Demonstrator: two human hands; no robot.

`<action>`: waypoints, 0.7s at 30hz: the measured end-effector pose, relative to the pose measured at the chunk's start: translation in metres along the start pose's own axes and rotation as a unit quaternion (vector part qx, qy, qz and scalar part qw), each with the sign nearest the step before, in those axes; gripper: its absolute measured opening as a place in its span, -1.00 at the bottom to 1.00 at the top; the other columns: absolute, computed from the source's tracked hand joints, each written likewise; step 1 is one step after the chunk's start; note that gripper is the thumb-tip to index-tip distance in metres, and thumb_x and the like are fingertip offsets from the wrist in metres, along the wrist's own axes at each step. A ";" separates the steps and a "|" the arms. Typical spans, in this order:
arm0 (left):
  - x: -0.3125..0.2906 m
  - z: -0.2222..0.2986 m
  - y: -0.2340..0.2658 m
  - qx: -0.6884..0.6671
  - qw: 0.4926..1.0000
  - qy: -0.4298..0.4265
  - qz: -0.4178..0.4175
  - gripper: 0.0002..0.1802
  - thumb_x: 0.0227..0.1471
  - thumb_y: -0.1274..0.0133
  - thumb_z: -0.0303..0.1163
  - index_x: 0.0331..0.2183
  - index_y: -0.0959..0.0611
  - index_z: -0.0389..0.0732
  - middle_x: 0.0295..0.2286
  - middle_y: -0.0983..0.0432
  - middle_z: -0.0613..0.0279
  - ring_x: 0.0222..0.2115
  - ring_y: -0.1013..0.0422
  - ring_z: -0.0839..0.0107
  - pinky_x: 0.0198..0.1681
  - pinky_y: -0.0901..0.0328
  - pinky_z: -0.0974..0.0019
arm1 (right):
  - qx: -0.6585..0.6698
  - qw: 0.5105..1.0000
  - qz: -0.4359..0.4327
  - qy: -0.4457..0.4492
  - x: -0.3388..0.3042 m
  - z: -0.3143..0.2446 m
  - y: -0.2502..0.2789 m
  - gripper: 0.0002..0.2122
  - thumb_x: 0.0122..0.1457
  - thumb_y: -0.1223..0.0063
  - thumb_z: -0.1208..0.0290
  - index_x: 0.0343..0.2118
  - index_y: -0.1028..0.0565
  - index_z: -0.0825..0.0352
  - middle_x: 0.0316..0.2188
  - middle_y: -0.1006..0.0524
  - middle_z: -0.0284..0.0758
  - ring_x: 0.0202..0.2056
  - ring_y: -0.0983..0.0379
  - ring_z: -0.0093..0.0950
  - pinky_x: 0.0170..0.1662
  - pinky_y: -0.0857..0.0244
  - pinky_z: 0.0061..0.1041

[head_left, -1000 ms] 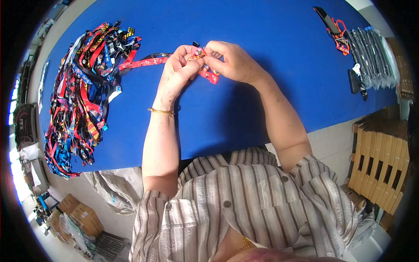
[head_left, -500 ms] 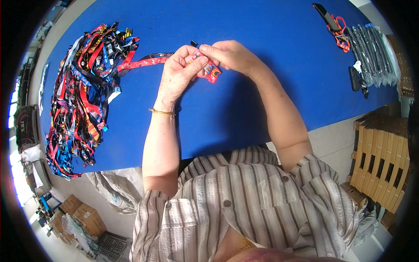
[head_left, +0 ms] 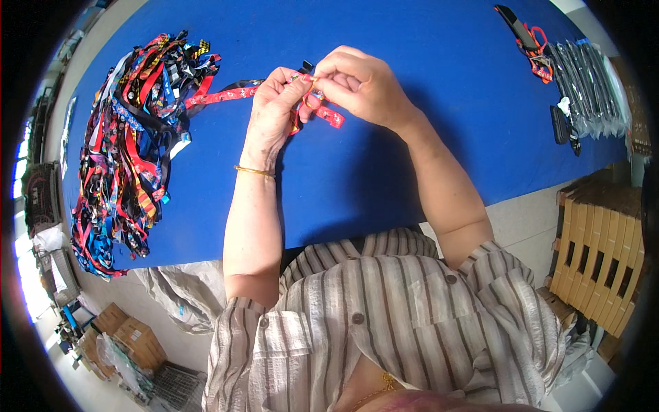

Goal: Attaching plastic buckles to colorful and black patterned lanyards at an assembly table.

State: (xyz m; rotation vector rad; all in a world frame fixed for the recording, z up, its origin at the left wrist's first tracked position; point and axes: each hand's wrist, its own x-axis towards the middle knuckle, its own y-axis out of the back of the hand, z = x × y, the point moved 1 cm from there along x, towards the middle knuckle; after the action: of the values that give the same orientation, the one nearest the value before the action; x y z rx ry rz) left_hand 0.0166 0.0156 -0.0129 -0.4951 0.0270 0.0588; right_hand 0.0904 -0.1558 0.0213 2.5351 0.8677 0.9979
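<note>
Red strap [head_left: 331, 119] stays pinched in the left hand [head_left: 272, 104], fingers closed; the right hand [head_left: 376, 86], straighter half a second ago, now curls, its fingers nipping the strap.

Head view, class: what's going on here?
A person's left hand grips a red printed strap over a blue table, while the right hand pinches close beside it; exactly what is pinched is too small to tell. A heap of multicoloured straps lies to the left, and dark plastic-wrapped packets lie at the right.
</note>
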 end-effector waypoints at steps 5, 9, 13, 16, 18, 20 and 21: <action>0.001 0.004 0.003 -0.042 0.999 0.015 0.012 -0.88 0.22 -0.02 -0.43 -0.31 -0.50 -0.29 -0.50 -0.57 0.06 -0.64 -0.43 0.48 -0.57 -0.32 0.50 | -0.020 0.999 -0.036 0.034 -0.002 -0.003 -0.002 -0.89 0.05 -0.16 0.60 -0.33 -0.54 0.31 -0.37 -0.54 -0.35 -0.45 -0.44 -0.54 -0.39 -0.35 -0.59; 0.002 0.003 0.005 -0.044 0.998 0.037 0.005 -0.90 0.20 -0.04 -0.43 -0.32 -0.52 -0.26 -0.46 -0.59 0.06 -0.57 -0.50 0.44 -0.57 -0.37 0.50 | -0.065 0.995 -0.031 0.065 -0.005 0.003 -0.003 -0.90 0.08 -0.15 0.58 -0.32 -0.53 0.31 -0.31 -0.57 -0.31 -0.39 -0.51 -0.42 -0.33 -0.42 -0.50; 0.003 0.002 0.013 -0.050 0.998 0.028 -0.040 -0.93 0.15 -0.10 -0.51 -0.33 -0.51 -0.22 -0.43 -0.60 0.05 -0.56 -0.50 0.44 -0.53 -0.40 0.46 | -0.024 0.998 -0.053 0.018 -0.004 0.007 -0.002 -0.92 0.15 -0.12 0.56 -0.29 -0.50 0.32 -0.35 -0.56 -0.32 -0.42 -0.50 -0.54 -0.36 -0.39 -0.56; 0.001 0.004 0.015 -0.070 0.996 0.028 -0.045 -0.89 0.10 -0.12 -0.60 -0.36 -0.50 -0.24 -0.43 -0.60 0.00 -0.54 -0.53 0.39 -0.50 -0.44 0.42 | 0.061 0.982 -0.117 -0.136 -0.004 0.003 -0.001 -0.92 0.22 -0.07 0.54 -0.25 -0.47 0.34 -0.40 -0.54 -0.38 -0.42 -0.46 -0.68 -0.39 -0.34 -0.65; 0.002 0.007 0.010 -0.085 0.994 0.030 -0.056 -0.87 0.08 -0.11 -0.65 -0.38 -0.49 -0.26 -0.43 -0.60 -0.05 -0.52 -0.55 0.34 -0.47 -0.48 0.40 | 0.136 0.976 -0.095 -0.144 -0.005 0.008 -0.002 -0.93 0.25 -0.04 0.54 -0.23 -0.44 0.36 -0.41 -0.52 -0.44 -0.40 -0.41 -0.75 -0.40 -0.28 -0.70; 0.001 0.009 0.006 -0.080 0.994 0.028 -0.062 -0.86 0.07 -0.10 -0.68 -0.40 -0.48 -0.26 -0.44 -0.60 -0.06 -0.48 -0.57 0.31 -0.41 -0.52 0.35 | 0.190 0.965 -0.091 -0.154 -0.004 0.009 -0.002 -0.93 0.25 -0.03 0.54 -0.23 -0.44 0.36 -0.42 -0.51 -0.46 -0.39 -0.42 -0.74 -0.40 -0.28 -0.70; 0.001 0.009 0.007 -0.079 0.995 0.027 -0.062 -0.86 0.07 -0.10 -0.68 -0.40 -0.48 -0.26 -0.44 -0.60 -0.06 -0.48 -0.57 0.31 -0.41 -0.52 0.35 | 0.244 0.952 -0.088 -0.163 -0.004 0.008 -0.003 -0.94 0.26 -0.03 0.55 -0.24 -0.43 0.36 -0.42 -0.51 -0.48 -0.39 -0.42 -0.72 -0.39 -0.28 -0.70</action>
State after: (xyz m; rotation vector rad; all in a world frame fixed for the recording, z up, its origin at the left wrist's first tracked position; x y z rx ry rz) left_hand 0.0173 0.0259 -0.0087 -0.6557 0.0452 -0.0751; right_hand 0.0930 -0.1564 0.0123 2.8286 1.3331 0.3160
